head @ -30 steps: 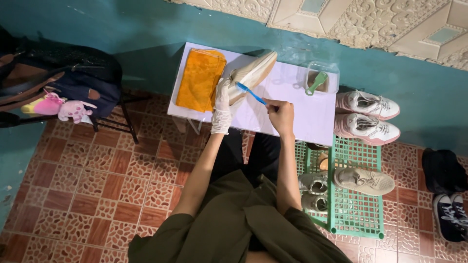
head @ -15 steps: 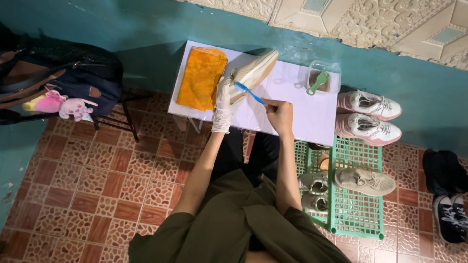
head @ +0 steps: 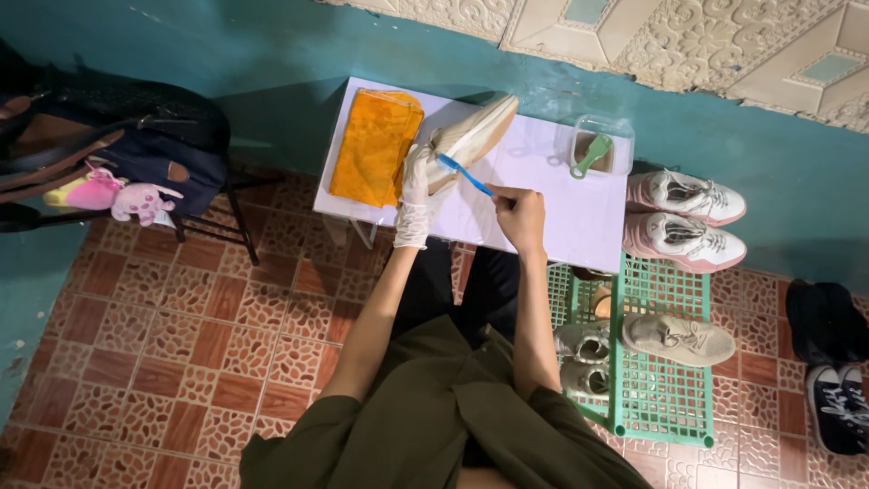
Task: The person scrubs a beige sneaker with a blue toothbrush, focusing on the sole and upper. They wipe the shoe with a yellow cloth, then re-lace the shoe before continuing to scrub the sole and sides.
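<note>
Fingers (head: 418, 181) of the gloved left hand (head: 415, 201) are clamped around a beige sneaker (head: 472, 138), held tilted above the white table (head: 579, 226). Fingers of the bare right hand (head: 520, 215) are pinched together on the handle of a blue toothbrush (head: 466, 176), bristle end touching the sneaker's side near the sole.

Progress, as a judgement: scrubbing is under way on this one shoe; how much of it is clean I cannot tell at this size.

Left to right:
- dark backpack (head: 109, 145) on a chair, pink plush toy (head: 136, 199) hanging off it
- orange cloth (head: 373, 149) folded flat on the table's left end
- clear plastic tub (head: 602, 145) at the table's far right corner, green scoop inside; no label visible
- pink-and-white sneakers (head: 683, 217) by the teal wall
- green rack (head: 656, 362) with grey shoes
- black shoes (head: 828, 358) on the tiled floor, far right

No packages or signs seen.
</note>
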